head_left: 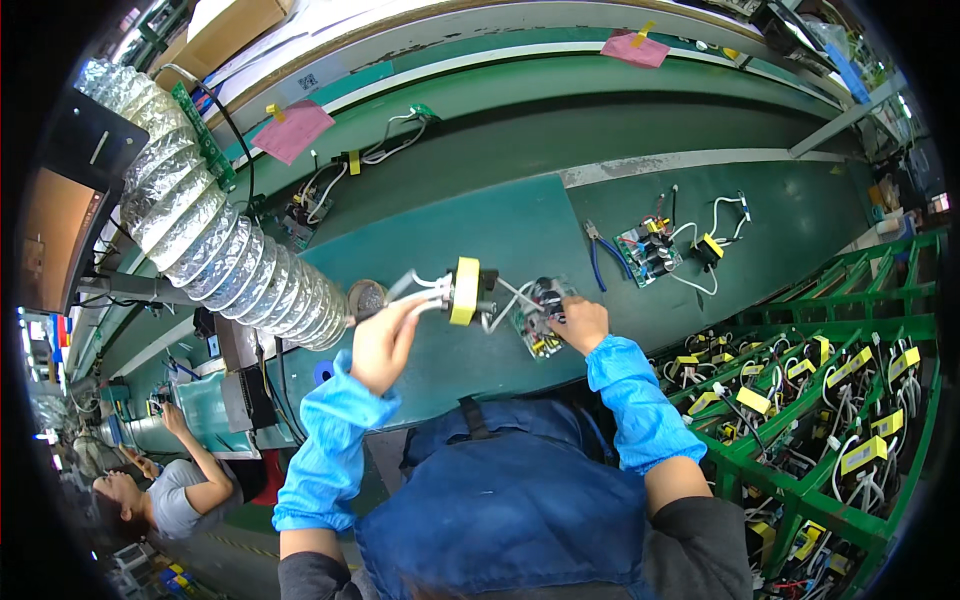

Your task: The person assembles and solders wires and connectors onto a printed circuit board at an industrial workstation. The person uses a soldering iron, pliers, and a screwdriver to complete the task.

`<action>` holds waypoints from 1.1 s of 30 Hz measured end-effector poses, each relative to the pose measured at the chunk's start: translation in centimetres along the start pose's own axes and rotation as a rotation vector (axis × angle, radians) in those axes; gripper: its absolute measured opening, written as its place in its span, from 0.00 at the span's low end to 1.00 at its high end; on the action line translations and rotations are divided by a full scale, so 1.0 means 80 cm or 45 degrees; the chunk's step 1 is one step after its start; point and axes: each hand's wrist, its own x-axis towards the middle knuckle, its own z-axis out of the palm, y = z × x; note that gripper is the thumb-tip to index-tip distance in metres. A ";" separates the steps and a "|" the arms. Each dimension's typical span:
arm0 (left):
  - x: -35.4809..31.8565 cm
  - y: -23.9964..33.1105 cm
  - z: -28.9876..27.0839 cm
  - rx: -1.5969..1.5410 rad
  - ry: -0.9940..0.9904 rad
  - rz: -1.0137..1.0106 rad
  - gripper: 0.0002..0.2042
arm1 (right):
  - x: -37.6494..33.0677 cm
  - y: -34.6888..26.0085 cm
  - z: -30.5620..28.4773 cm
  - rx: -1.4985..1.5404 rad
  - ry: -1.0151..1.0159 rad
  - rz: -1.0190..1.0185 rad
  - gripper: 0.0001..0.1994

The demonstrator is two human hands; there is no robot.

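Note:
My left hand point(383, 345) is closed on white wires point(428, 296) that lead to a yellow-wrapped transformer point(466, 291), which appears raised over the green work mat. More wires run from the transformer to a circuit board point(545, 343) with black cylindrical parts. Fingers of my right hand point(583, 325) grip the board's right side, partly covering it. Blue-handled pliers point(607, 262) lie beyond that hand. To their right rests a second circuit board point(645, 250), wired to another yellow-and-black transformer point(708, 251).
A silvery flexible duct point(215, 265) slants in from the left, its mouth by a small round container point(367, 297). Green racks point(800, 487) of similar wired assemblies stand at right. A board with wires point(305, 208) lies farther back. Another person point(195, 495) works at far left.

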 end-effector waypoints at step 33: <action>-0.088 -0.048 0.056 1.339 -0.330 0.381 0.05 | -0.062 -0.009 0.044 0.234 0.335 0.511 0.17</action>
